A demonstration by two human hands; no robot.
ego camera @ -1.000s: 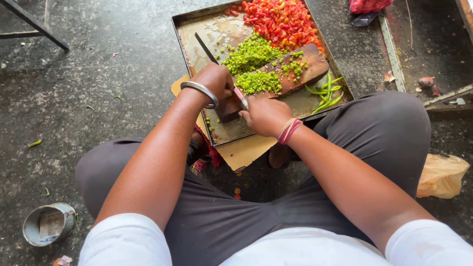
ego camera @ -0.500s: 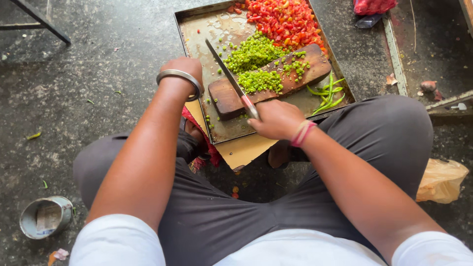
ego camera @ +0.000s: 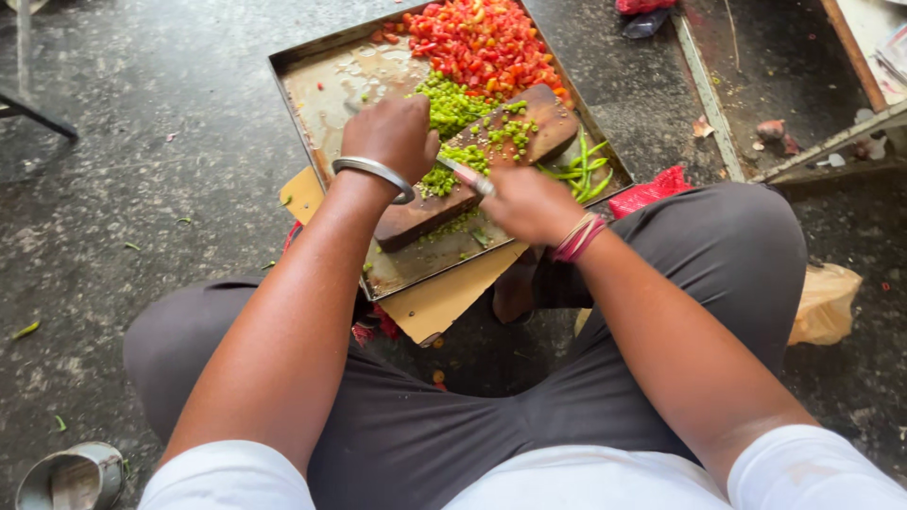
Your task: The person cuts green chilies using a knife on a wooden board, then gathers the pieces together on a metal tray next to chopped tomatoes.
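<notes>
At upper centre my right hand (ego camera: 529, 203) grips one knife (ego camera: 465, 176); my left hand (ego camera: 392, 132), fingers curled, presses chopped green chillies (ego camera: 452, 106) on one wooden board (ego camera: 425, 212) inside one metal tray (ego camera: 321, 85). Chopped red tomato (ego camera: 482, 42) lies beyond, whole green chillies (ego camera: 578, 175) right. One tin cup (ego camera: 71, 477) sits lower left on dark concrete floor (ego camera: 113, 208).

The left hand (ego camera: 392, 137) now sits over the chopped green chillies (ego camera: 452, 106) at the frame's upper middle, while the knife (ego camera: 465, 174) lies lower, mostly hidden between both hands.
</notes>
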